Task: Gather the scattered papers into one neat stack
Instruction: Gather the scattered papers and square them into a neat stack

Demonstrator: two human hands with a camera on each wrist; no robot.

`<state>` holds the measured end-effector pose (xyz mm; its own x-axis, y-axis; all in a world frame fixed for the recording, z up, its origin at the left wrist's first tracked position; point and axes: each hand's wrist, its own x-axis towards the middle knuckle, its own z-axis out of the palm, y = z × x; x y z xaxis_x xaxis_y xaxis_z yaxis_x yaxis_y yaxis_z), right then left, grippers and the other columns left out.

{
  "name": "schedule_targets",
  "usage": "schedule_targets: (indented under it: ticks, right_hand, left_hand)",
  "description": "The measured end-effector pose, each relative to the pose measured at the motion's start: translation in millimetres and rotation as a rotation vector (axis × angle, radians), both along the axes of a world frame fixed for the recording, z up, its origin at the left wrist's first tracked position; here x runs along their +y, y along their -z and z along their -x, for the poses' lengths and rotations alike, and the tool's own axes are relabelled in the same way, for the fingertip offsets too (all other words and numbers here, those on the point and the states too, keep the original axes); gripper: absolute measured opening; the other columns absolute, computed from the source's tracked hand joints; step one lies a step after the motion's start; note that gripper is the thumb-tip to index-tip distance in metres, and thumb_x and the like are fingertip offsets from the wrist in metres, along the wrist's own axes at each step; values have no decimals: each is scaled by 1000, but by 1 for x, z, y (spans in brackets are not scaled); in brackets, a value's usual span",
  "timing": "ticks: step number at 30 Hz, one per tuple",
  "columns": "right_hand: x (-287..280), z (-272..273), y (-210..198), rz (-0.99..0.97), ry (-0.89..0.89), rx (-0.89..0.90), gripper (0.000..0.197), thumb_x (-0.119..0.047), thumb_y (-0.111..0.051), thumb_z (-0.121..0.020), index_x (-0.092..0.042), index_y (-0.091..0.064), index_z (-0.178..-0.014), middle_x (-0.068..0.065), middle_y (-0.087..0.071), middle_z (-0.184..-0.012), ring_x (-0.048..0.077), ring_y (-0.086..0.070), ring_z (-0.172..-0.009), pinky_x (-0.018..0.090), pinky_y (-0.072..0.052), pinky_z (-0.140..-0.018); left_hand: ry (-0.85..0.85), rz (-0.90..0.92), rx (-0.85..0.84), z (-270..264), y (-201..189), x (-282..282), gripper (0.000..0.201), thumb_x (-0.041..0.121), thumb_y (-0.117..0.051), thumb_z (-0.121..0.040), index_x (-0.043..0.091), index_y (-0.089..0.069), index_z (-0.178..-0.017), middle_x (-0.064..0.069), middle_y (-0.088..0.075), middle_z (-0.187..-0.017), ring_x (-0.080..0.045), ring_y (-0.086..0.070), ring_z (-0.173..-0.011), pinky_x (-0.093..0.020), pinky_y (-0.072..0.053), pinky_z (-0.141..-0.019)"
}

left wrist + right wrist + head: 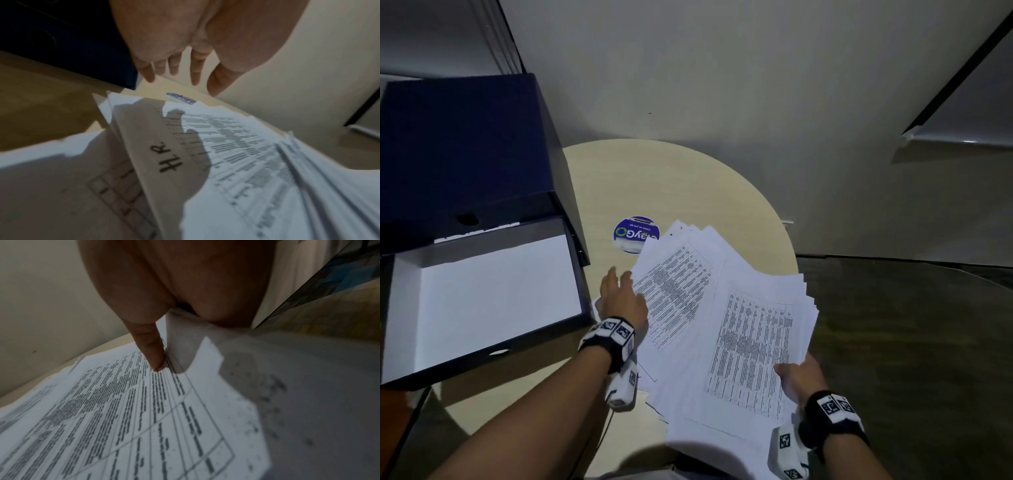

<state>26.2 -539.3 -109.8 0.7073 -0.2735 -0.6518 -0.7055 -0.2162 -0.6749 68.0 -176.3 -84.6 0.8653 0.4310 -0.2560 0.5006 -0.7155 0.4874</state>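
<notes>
While the right hand (799,377) pinches the near corner of a fanned sheaf of papers (739,325) over the round table (671,178), left hand (619,294) spread flat at their left edge, holding nothing, open box (482,291) left, sticker (636,234) beyond.

The print on the papers (722,325) is too small to read from above and smeared in both wrist views, apart from a handwritten "H.R." The right hand (799,377) has its fingers tucked under the sheets, out of sight. The round sticker (635,234) is partly covered by paper, and the desk (654,185) beneath the pile is hidden
</notes>
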Motion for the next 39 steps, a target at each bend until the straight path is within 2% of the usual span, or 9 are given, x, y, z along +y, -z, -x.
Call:
schedule_targets:
  ticks: [4, 11, 14, 17, 23, 28, 31, 34, 39]
  right_hand:
    - [0, -3, 1, 54, -49, 10, 32, 7, -65, -86, -3, -63, -117, 15, -72, -104, 36, -68, -97, 46, -53, -92]
    - [3, -4, -1, 33, -30, 2, 33, 7, -63, -88, 3, -60, -120, 18, -70, -108, 34, -67, -95, 34, -51, -79]
    - [3, -6, -1, 28, -57, 14, 32, 10, -57, -87, 0, -59, -118, 13, -69, -99, 31, -65, -88, 33, -50, -72]
    - [5, -8, -1, 74, -126, 22, 43, 9, -55, -84, -6, -54, -125, 13, -68, -111, 31, -64, -96, 40, -52, -87]
    - [21, -8, -13, 63, -171, -9, 45, 10, -54, -90, -11, -49, -130, 14, -64, -119, 33, -61, -104, 42, -51, -91]
    - [33, -3, -12, -73, -136, -23, 52, 1, -61, -91, -5, -46, -141, 17, -60, -131, 37, -58, -118, 41, -47, -95]
    - [38, -3, -4, -153, -53, -9, 62, -27, -70, -88, -12, -49, -144, 12, -62, -135, 30, -60, -117, 40, -46, -93]
    - [35, -1, -14, -361, 125, 27, 67, -56, -62, -85, -14, -58, -137, 16, -65, -132, 33, -65, -106, 42, -52, -85]
    - [37, 9, -19, -603, 152, 81, 65, -68, -45, -93, -22, -62, -136, 12, -66, -133, 34, -61, -124, 55, -41, -110]
  left_hand:
    - [-16, -2, 321, -2, 6, 2, 77, 47, -45, -92, 8, -14, -151, -9, -24, -157, -31, -28, -142, -53, -22, -113]
    - [-21, 54, 403, 16, 3, -7, 43, 29, -43, -96, 5, -38, -132, -20, -45, -134, -36, -51, -118, -41, -46, -92]
    - [33, 113, 301, 19, -13, -15, 32, 17, -45, -93, 6, -41, -123, -18, -60, -110, -33, -58, -87, -34, -46, -70]
    - [117, 37, 133, 21, -46, -28, 22, 11, -44, -92, 12, -42, -113, -10, -58, -85, -31, -53, -71, -35, -42, -62]
    - [137, 9, -454, 8, -152, -35, 26, 12, -46, -96, 20, -47, -120, -15, -66, -85, -35, -61, -76, -34, -42, -62]
    - [-72, 448, -704, -10, -195, -9, 14, 17, -58, -93, 21, -55, -107, 10, -64, -92, -6, -62, -82, -17, -48, -71]
    - [-80, 628, -497, -7, -158, -12, 31, 24, -68, -86, 18, -55, -114, 2, -68, -111, -21, -65, -101, -37, -53, -88]
    - [-48, 579, -257, 14, -101, -29, 44, 23, -68, -87, 22, -49, -127, -2, -65, -121, -25, -64, -105, -30, -49, -85]
    - [355, 236, 306, 46, -10, -41, 50, 22, -49, -97, 16, -29, -141, -16, -55, -128, -32, -59, -106, -40, -53, -85]
